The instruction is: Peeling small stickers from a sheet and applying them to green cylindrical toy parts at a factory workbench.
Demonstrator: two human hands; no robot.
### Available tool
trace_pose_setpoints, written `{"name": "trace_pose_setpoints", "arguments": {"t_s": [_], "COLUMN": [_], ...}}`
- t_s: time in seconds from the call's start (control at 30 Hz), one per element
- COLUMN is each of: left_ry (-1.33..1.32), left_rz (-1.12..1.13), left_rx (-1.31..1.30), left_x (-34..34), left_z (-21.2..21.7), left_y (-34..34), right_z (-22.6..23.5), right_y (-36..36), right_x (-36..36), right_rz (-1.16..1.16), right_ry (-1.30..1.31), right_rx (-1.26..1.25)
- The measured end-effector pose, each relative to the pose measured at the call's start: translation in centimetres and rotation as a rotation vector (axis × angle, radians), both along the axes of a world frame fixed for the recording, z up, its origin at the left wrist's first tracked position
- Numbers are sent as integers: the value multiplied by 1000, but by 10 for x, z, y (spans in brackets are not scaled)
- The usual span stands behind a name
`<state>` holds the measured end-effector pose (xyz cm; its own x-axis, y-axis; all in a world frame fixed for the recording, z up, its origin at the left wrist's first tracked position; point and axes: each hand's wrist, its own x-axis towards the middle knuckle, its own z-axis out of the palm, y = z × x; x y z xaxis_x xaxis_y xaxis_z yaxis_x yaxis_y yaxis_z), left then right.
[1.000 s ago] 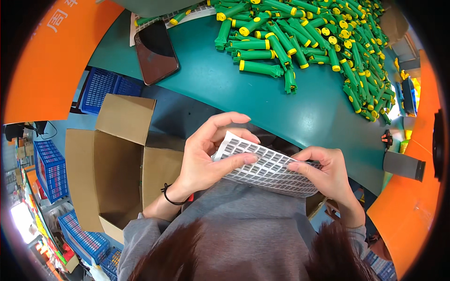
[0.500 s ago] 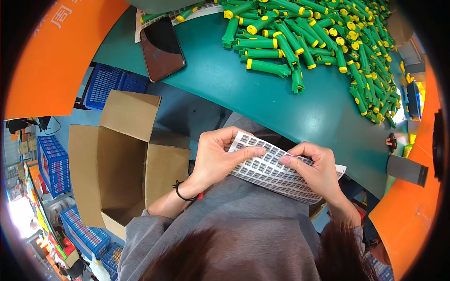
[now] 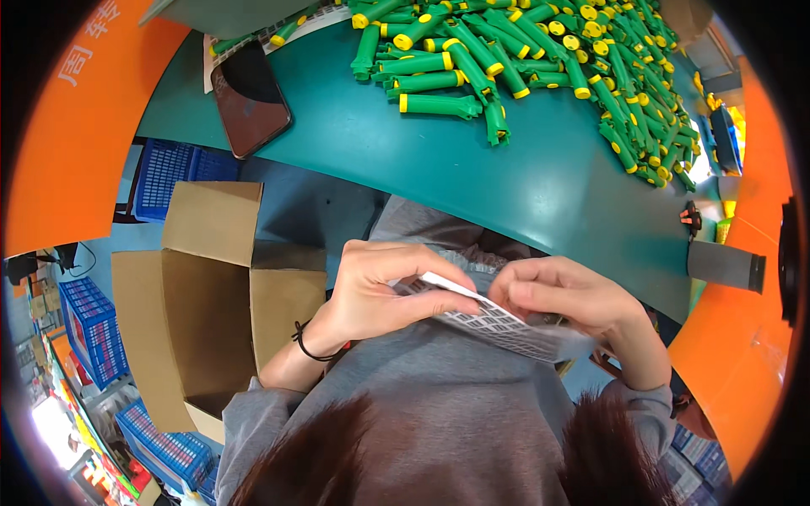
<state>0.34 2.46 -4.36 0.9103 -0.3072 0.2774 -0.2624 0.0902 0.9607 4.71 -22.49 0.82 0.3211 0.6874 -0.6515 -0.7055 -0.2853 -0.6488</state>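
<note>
A white sheet of small dark stickers is held above my lap, bent and tilted. My left hand is shut on its left end, thumb on the near face and fingers behind. Beside the sheet's upper right edge, my right hand is closed, with thumb and curled fingertips together. Whether it pinches the sheet or a single sticker cannot be made out. The sheet's right end looks smeared by motion.
On the green table lies a heap of green tubes with yellow ends. A dark phone rests near the table's left edge. An open cardboard box stands to my left, with blue baskets beyond it.
The sheet has tilted, so its face is seen more edge-on. My right hand has come off the sheet's face, its fingers curling inward. The view has shifted slightly.
</note>
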Motion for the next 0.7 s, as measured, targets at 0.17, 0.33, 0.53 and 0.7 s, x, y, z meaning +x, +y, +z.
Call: {"name": "trace_pose_setpoints", "arguments": {"t_s": [0.17, 0.33, 0.53, 0.7], "left_ry": [316, 39, -322, -52], "left_rz": [139, 40, 356, 284], "left_rx": [8, -5, 92, -58], "left_x": [1, -8, 5, -34], "left_z": [26, 28, 26, 31], "left_y": [-12, -3, -4, -12], "right_z": [-1, -5, 9, -21], "right_y": [7, 8, 41, 58], "right_x": [-8, -23, -45, -51], "right_rz": [-119, -138, -571, -629], "right_ry": [126, 223, 69, -785], "right_rx": [129, 209, 343, 333]}}
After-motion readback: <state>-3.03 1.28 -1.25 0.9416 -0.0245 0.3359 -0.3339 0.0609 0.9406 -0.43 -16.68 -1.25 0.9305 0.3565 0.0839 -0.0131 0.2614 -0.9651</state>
